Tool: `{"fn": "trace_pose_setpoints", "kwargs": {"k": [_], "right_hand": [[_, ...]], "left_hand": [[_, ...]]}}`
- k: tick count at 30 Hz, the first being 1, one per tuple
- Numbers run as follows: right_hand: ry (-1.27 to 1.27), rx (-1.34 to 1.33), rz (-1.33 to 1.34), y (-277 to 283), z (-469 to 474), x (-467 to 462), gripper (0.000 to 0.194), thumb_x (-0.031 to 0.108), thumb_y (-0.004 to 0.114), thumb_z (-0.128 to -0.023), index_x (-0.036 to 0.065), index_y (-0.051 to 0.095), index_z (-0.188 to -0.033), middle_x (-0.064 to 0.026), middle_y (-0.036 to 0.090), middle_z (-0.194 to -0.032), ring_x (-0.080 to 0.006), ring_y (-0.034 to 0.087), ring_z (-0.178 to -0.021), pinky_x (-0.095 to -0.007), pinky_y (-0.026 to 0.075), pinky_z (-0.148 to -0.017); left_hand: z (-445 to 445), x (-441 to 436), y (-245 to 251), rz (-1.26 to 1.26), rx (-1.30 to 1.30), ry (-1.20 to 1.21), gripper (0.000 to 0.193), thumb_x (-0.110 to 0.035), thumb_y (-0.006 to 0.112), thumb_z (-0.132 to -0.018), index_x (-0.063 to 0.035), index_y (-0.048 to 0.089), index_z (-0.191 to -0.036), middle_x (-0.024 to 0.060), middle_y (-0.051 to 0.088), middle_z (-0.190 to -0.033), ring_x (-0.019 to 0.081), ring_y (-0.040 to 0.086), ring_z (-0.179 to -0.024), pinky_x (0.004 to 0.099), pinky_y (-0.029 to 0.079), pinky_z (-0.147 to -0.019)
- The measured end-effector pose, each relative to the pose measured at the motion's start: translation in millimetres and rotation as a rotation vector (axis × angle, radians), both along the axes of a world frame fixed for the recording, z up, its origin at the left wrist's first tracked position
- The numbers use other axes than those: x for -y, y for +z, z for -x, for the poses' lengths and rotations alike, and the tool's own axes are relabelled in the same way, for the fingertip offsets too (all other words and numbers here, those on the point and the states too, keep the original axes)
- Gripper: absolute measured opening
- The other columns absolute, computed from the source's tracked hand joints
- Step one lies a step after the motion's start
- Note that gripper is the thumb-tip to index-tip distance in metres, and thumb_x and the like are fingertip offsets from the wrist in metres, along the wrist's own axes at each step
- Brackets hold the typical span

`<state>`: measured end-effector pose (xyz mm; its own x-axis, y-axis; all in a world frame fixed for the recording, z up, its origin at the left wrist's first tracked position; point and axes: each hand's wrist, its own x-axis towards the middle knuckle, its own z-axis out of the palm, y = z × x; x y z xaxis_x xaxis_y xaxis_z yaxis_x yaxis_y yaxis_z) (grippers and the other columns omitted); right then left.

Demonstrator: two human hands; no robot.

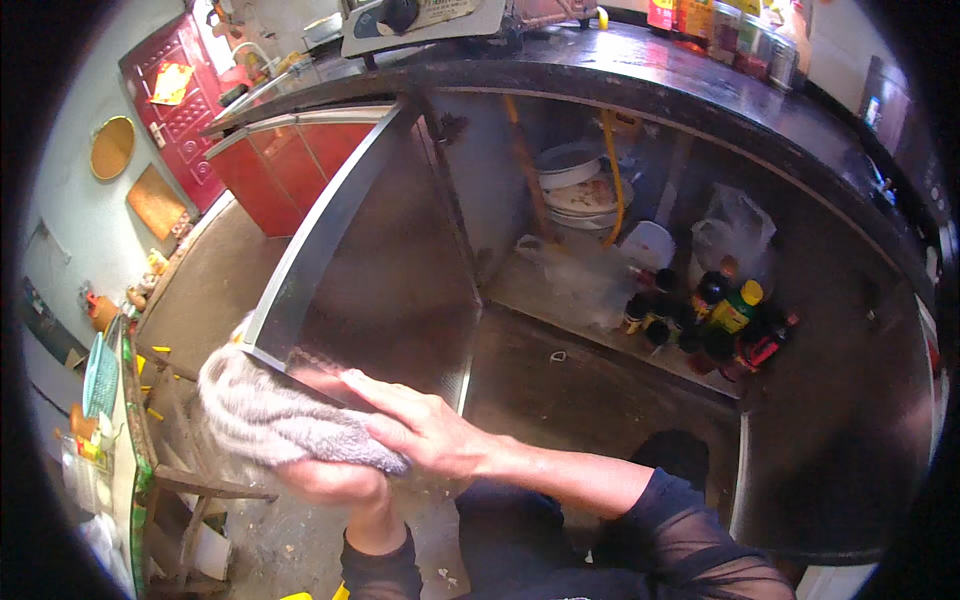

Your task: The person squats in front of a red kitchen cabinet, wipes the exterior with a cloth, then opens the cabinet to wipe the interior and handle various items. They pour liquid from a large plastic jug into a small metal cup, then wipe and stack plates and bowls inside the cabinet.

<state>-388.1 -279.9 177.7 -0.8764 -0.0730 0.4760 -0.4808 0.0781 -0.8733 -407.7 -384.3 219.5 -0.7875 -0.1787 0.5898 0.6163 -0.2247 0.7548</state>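
Observation:
A grey, fluffy cloth [277, 420] is bunched against the lower edge of an open cabinet door [390, 247] with a metal frame. My left hand [334, 480] grips the cloth from below, its fingers mostly hidden under the fabric. My right hand [420, 431] lies across the door's lower corner, fingers extended over the door panel, its thumb side pressing on the cloth. The dark door panel shows a faint reflection of the hand.
Inside the cabinet stand stacked white basins [585, 187], several bottles [720, 322] and a plastic bag [731, 232]. A black countertop [622, 64] curves above. At the left are a table with a green edge [139, 480] and a red door [180, 112].

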Motion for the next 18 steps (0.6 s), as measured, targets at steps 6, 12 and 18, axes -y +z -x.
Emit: {"fn": "trace_pose_setpoints", "kwargs": {"k": [6,12,18], "right_hand": [[0.428,0.015,0.595,-7,-35,-12,0.088,0.042,0.066,-0.088,0.005,0.019,-0.151,-0.0138,0.022,-0.154,-0.0287,0.027,-0.141,-0.0427,0.025,-0.113],[-0.095,0.483,0.903,-52,-30,-59,0.029,0.016,0.060,-0.093,0.002,0.062,-0.118,-0.0070,0.067,-0.109,-0.0162,0.064,-0.098,-0.0327,0.051,-0.089],[-0.270,0.000,0.615,28,51,-137,0.034,0.020,0.064,-0.091,0.004,0.059,-0.121,-0.0044,0.064,-0.111,-0.0142,0.061,-0.099,-0.0332,0.049,-0.088]], "left_hand": [[-17,23,-30,0.546,-0.166,-0.484,0.059,-0.028,0.056,-0.089,0.0002,0.038,-0.138,0.0184,0.046,-0.136,0.0330,0.046,-0.125,0.0432,0.035,-0.107],[4,-2,23,1.089,0.292,-0.508,0.036,-0.022,0.064,-0.089,-0.0008,0.058,-0.117,0.0193,0.069,-0.099,0.0322,0.067,-0.095,0.0385,0.051,-0.084],[26,10,77,1.173,-0.845,0.832,0.036,-0.013,0.064,-0.087,-0.0046,0.058,-0.122,0.0160,0.057,-0.128,0.0347,0.050,-0.122,0.0438,0.038,-0.102]]}}
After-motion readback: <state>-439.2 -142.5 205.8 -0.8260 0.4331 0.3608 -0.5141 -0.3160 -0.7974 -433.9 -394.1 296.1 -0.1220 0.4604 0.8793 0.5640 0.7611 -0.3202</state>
